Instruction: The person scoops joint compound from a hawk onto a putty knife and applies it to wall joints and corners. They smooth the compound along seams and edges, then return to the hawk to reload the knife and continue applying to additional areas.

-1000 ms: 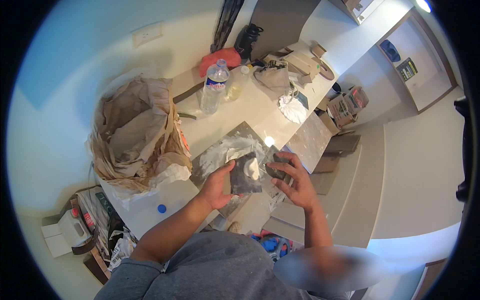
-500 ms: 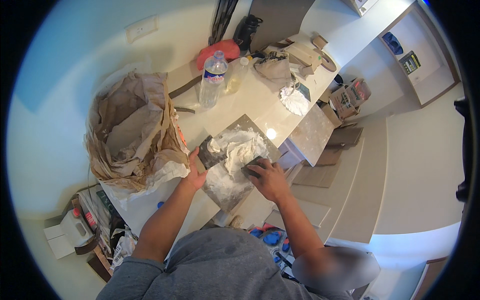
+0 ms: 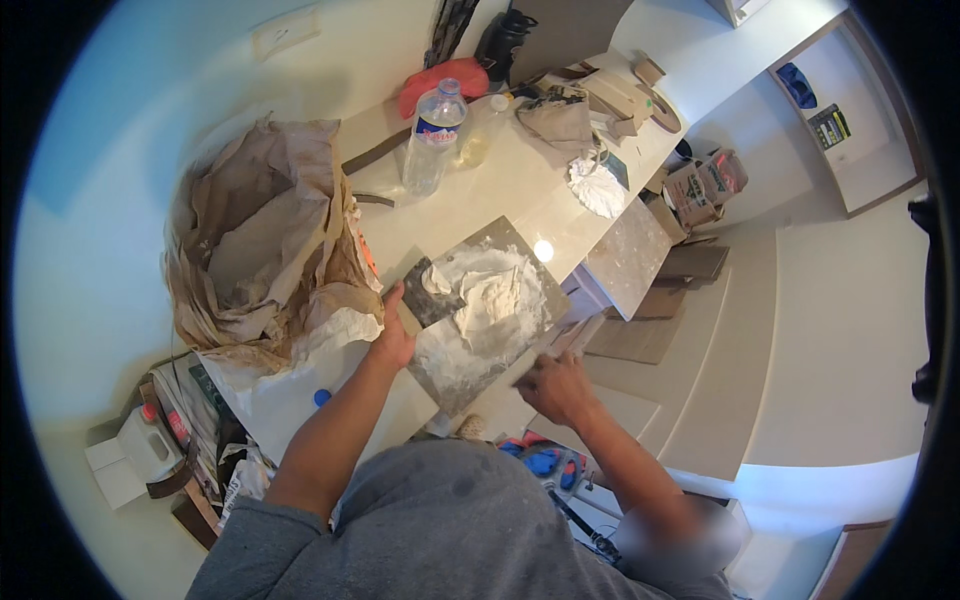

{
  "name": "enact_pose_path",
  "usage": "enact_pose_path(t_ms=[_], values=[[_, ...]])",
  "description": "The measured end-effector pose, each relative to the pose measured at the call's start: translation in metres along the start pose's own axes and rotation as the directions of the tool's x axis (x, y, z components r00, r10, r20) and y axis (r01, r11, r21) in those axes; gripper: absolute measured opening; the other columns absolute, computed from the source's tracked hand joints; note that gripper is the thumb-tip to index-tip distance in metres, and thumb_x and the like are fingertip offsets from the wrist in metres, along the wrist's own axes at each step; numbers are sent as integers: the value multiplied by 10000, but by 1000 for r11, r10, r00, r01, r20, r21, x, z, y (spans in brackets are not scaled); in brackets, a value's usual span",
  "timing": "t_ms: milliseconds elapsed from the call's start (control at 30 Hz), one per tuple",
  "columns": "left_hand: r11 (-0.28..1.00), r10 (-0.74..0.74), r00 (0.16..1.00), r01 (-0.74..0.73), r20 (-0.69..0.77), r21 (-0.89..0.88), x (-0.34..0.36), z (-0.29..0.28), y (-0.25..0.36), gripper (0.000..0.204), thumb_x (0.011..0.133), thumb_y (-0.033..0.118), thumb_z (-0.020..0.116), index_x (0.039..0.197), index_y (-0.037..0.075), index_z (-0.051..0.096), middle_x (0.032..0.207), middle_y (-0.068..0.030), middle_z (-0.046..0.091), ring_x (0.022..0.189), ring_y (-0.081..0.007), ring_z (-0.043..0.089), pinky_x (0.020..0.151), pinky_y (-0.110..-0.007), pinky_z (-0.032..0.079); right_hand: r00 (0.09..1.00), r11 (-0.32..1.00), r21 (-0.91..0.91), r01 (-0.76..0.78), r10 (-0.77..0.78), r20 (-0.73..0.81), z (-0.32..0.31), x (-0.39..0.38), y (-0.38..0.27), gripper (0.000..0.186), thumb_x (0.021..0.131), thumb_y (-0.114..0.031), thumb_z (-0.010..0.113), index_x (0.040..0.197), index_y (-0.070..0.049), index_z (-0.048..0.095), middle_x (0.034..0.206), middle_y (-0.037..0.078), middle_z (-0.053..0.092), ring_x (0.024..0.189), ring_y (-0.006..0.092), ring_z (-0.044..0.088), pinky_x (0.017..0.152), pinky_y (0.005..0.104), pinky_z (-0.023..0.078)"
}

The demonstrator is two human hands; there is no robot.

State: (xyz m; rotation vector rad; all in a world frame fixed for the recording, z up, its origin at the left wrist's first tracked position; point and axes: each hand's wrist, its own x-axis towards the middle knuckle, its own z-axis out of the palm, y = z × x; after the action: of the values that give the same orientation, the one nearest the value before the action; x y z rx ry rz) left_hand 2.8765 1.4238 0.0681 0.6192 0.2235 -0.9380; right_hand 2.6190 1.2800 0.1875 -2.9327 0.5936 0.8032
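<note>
A square grey board lies on the table with a spread of white powder and a soft mound of white paste on it. My left hand is closed at the board's left edge on a dark flat scraper, which carries a small dab of paste. Just off the board's right-hand edge, my right hand hangs with its fingers curled in. Whatever it grips is hidden or too blurred to name.
A large crumpled brown paper sack stands open to the left. Beyond the board are a clear plastic bottle, a second bottle with yellowish liquid, and a white crumpled heap. A blue cap sits near the table's front edge.
My right hand has drawn back from the paste toward me and off the board; the dark scraper seen in it before no longer shows clearly. My left hand stays by the board.
</note>
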Motion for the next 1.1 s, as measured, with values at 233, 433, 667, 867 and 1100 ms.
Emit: enact_pose_path(t_ms=[233,433,667,867,1100], values=[[999,-35,997,34,62,23,4,-1,6,448,989,348,676,1384,162,577,1366,-18,633,1291,-214,588,1131,-425,445,986,692,719,70,59,-153,-25,-44,28,351,1014,-351,602,1300,-179,713,1277,86,653,1222,259,608,1031,419,466],[920,-386,899,390,209,22,-43,63,6,393,988,370,680,1320,165,627,1249,-24,696,1176,-225,653,998,-429,528,970,-369,900,232,160,-184,-68,-56,11,496,1054,-368,567,1463,-87,552,1357,120,602,1265,246,575,1108,397,408],[929,-370,919,364,134,66,-88,126,-7,351,1020,372,637,1320,191,634,1231,0,693,1131,-180,657,914,-377,527,766,7,773,634,136,-629,-87,-41,-30,547,977,-337,661,1447,-76,565,1484,160,496,1412,294,454,1182,455,344],[905,-422,843,413,334,101,-97,125,8,409,1056,378,563,1406,167,590,1331,-9,647,1218,-185,626,993,-424,507,766,488,671,558,8,-643,-97,-46,-12,455,941,-240,700,1367,-87,653,1495,168,485,1421,321,444,1174,453,355],[921,-373,914,344,160,183,-92,105,14,435,1047,369,581,1425,155,583,1385,3,617,1280,-194,596,1085,-408,482,888,767,576,284,17,-460,-63,-33,16,433,918,-214,701,1343,-144,665,1450,169,529,1354,388,496,1140,466,400]])
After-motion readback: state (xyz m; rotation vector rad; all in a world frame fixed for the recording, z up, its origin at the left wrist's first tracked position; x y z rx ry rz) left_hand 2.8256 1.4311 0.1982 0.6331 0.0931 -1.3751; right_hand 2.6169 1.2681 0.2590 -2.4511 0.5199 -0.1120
